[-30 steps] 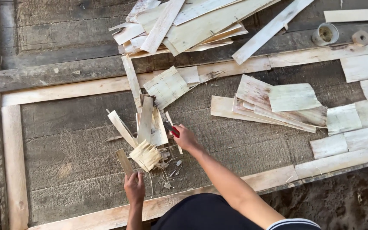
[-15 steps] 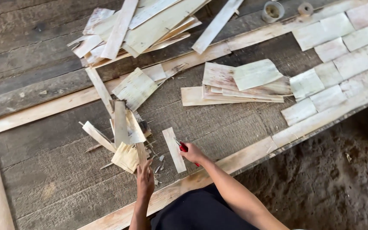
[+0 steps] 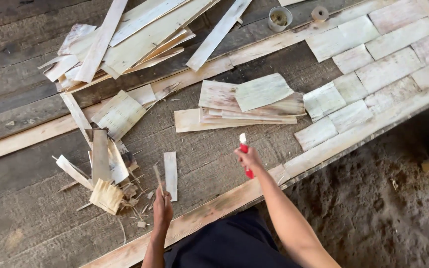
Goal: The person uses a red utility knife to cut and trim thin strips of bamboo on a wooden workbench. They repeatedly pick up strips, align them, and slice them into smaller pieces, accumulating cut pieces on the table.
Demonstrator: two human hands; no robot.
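Note:
My right hand (image 3: 248, 159) is closed around a red-handled cutter (image 3: 245, 149) with its pale blade pointing up, held over the grey wooden table (image 3: 35, 233). My left hand (image 3: 163, 207) pinches a thin wood sliver (image 3: 158, 179) that stands up from its fingers. Just right of that sliver a pale veneer strip (image 3: 171, 174) lies flat. Left of my left hand sits a heap of veneer scraps (image 3: 106, 173) and splinters. A stack of larger veneer sheets (image 3: 247, 101) lies beyond the cutter.
A pale wooden frame rail (image 3: 214, 203) runs along the table's near edge. Veneer tiles (image 3: 373, 69) are laid in rows at the right. Long strips are piled (image 3: 125, 39) at the far left. A small cup (image 3: 279, 18) and a tape roll (image 3: 320, 13) stand at the back. Bare earth (image 3: 383, 208) lies at the right.
My right hand has lifted the cutter off the veneer strip and moved right. My left hand has picked up a thin sliver. The view has shifted right.

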